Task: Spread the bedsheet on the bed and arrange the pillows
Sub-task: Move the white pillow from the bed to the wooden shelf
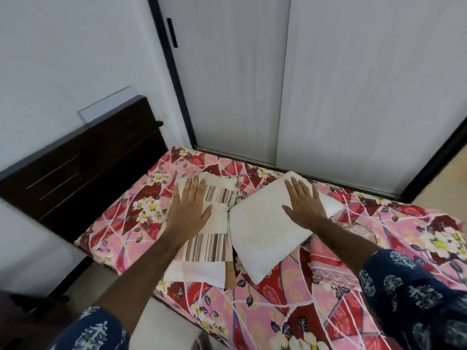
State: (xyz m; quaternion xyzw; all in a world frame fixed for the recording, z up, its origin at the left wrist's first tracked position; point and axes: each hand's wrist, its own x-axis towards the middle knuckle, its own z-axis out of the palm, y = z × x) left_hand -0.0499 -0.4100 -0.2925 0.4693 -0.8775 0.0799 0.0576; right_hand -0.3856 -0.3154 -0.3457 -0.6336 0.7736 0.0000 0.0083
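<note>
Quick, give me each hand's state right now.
Left hand: open, flat on the striped pillow.
Right hand: open, fingers spread, flat on the white pillow.

you get bright, even, soft light with only faint shadows and no glare. the wide lens bends straight lines toward the frame edges. the whole frame looks slightly soft, perhaps from motion or compression.

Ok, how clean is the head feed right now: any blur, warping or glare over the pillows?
Head view: wide-angle warping bends the wardrobe doors and headboard; light is soft and even, no glare; the left hand on the striped pillow and the right hand on the white pillow look slightly soft.
</note>
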